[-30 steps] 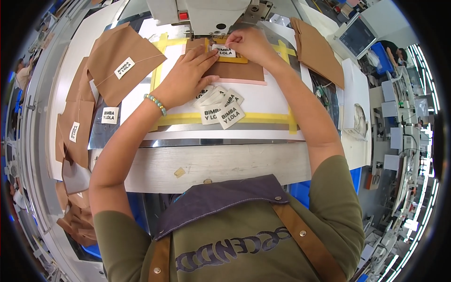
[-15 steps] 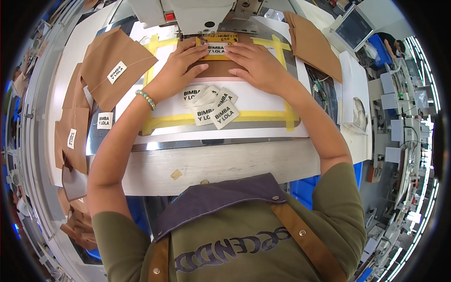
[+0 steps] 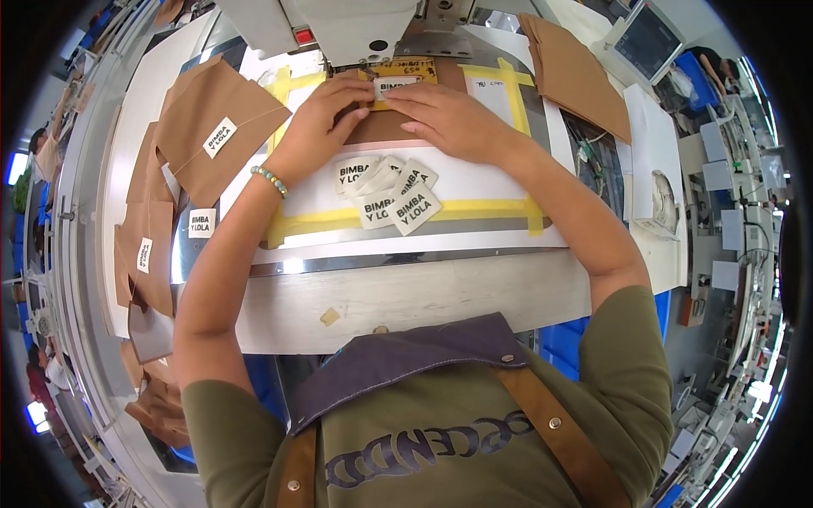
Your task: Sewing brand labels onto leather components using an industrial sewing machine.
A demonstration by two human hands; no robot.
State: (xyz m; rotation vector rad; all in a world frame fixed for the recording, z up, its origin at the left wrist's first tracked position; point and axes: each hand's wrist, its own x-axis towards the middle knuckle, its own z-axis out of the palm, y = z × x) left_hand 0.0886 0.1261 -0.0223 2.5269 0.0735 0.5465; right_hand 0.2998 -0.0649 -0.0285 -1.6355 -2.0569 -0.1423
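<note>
Under the head of a white sewing machine (image 3: 339,25), a printed white label (image 3: 391,85) sits in a yellow template (image 3: 415,68) over a brown piece (image 3: 377,129). My left hand (image 3: 326,123) rests at the label's left side, fingers bent but apart on the piece and template. My right hand (image 3: 449,123) lies open from the right, fingertips on or beside the label, partly covering it. Just below both hands, several loose printed labels (image 3: 413,209) are heaped on a white sheet (image 3: 313,220) edged with yellow tape.
Brown pieces with labels (image 3: 203,102) lie at the left. A brown stack (image 3: 576,76), a white box (image 3: 652,144) and a screen (image 3: 644,46) are on the right. The bench edge (image 3: 406,305) is before me. A person (image 3: 718,68) is beyond a blue bin (image 3: 699,85).
My right hand went from a pinch on the label to fingers laid flat beside it, lower down. My left hand shifted left, uncovering the label's left part. The view shifted slightly.
</note>
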